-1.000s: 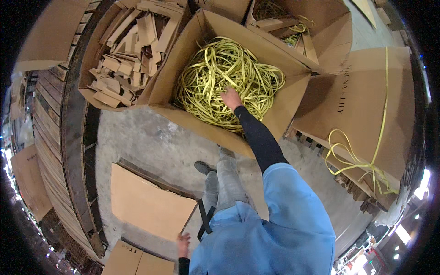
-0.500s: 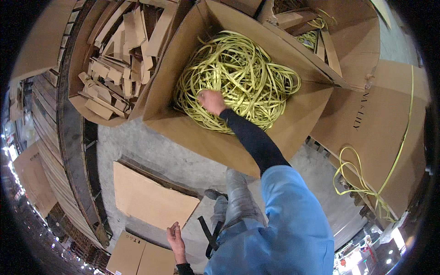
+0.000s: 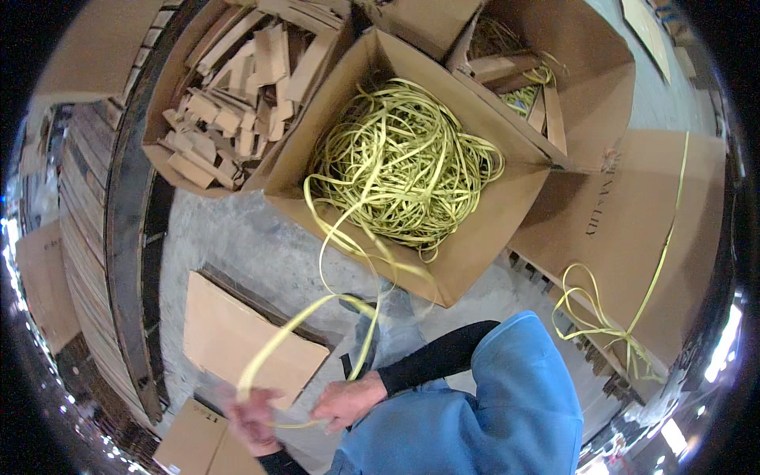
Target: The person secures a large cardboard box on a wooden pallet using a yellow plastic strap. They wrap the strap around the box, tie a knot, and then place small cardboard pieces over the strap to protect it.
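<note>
A tangled heap of yellow strapping (image 3: 412,174) fills the bottom of an open cardboard box (image 3: 491,229). Loops of it rise over the box's near edge and run down to my hands. In front of my body, my right hand (image 3: 352,400) is closed on the yellow strap. Further left, my left hand (image 3: 255,416) is smeared by motion; the strap runs into it and out again toward the right hand, so its fingers seem to hold it. Between the hands and the box, the strap hangs in a wide loop.
A box of cardboard scraps (image 3: 229,103) stands at the left, beside a dark metal rail (image 3: 127,237). Another box (image 3: 586,79) is at the back right. A flat cardboard sheet (image 3: 253,340) and a closed carton (image 3: 190,439) lie lower left. Loose strap (image 3: 609,328) hangs over cardboard at right.
My right hand has come out of the box toward my body, drawing loops of strap with it. My left hand has shifted left and now meets the strap. The view has tilted slightly.
</note>
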Demonstrator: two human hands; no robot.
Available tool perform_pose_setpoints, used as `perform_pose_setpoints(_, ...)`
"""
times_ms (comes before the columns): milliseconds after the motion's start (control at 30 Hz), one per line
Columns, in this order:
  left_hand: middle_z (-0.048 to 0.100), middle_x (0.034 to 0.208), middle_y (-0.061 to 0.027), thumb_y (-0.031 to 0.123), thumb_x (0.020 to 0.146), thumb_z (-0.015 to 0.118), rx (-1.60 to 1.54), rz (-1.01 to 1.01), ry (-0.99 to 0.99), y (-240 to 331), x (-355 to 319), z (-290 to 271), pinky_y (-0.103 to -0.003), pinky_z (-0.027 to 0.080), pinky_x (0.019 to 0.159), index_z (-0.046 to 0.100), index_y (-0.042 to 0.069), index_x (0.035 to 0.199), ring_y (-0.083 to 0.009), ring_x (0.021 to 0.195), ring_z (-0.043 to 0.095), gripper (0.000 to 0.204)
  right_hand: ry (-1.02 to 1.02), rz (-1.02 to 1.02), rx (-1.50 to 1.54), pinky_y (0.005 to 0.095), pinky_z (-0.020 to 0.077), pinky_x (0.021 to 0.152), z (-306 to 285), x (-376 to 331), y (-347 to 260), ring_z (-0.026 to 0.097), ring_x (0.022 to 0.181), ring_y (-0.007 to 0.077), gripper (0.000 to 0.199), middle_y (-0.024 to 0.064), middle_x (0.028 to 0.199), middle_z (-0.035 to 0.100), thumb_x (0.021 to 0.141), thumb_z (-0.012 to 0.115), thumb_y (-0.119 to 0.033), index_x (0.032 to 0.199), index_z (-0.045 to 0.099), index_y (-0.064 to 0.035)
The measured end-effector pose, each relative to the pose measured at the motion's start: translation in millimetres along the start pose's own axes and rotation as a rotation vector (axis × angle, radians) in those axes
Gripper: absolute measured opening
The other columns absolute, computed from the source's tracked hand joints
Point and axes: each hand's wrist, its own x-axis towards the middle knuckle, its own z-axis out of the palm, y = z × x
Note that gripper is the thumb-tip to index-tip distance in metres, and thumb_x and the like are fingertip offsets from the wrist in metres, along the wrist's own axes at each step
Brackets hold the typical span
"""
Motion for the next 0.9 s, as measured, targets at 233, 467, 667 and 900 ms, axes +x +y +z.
perform_pose_setpoints(233, 0.066, 0.103, -0.0178, 0.055, 0.095, 0.06, 0.362, 0.33, 0.861, 19, -155, -170, -0.052, 0.056, 0.083, 0.054, 0.019, 0.136, -0.03, 0.088, 0.066, 0.056, 0.09, 0.224, -0.46, 0.0487, 0.0561, 0.069, -109, 24, 24, 0.068, 0.08, 0.0393, 0.027, 0.0197, 0.079, 0.066, 0.077, 0.068, -0.014, 0.104, 0.066, -0.0065)
perform_pose_setpoints(467, 0.063, 0.111, -0.0156, 0.059, 0.092, 0.06, 0.296, 0.11, 1.636, -147, -418, -302, -0.047, 0.055, 0.081, 0.05, 0.022, 0.14, -0.0274, 0.095, 0.064, 0.061, 0.35, 0.354, -0.691, 0.039, 0.0577, 0.074, -162, 71, -5, 0.072, 0.077, 0.0299, 0.031, 0.0151, 0.094, 0.074, 0.085, 0.071, -0.014, 0.115, 0.07, -0.006)
perform_pose_setpoints(667, 0.06, 0.117, -0.0138, 0.062, 0.091, 0.059, 0.031, -0.288, 2.108, -351, -677, -296, -0.042, 0.055, 0.079, 0.047, 0.025, 0.144, -0.0252, 0.101, 0.062, 0.066, 0.348, 0.277, -0.681, 0.0389, 0.0545, 0.067, -46, 156, -30, 0.07, 0.075, 0.0303, 0.031, 0.0181, 0.086, 0.072, 0.089, 0.075, -0.027, 0.112, 0.071, -0.0063)
perform_pose_setpoints(900, 0.057, 0.124, -0.0116, 0.066, 0.088, 0.058, -0.852, -0.272, 2.165, -583, -817, -204, -0.036, 0.054, 0.077, 0.043, 0.028, 0.148, -0.0226, 0.108, 0.059, 0.072, -0.084, -0.003, -0.854, 0.0373, 0.0482, 0.059, 222, 228, -34, 0.062, 0.062, 0.0216, 0.024, 0.0157, 0.073, 0.066, 0.091, 0.075, -0.024, 0.106, 0.074, -0.0058)
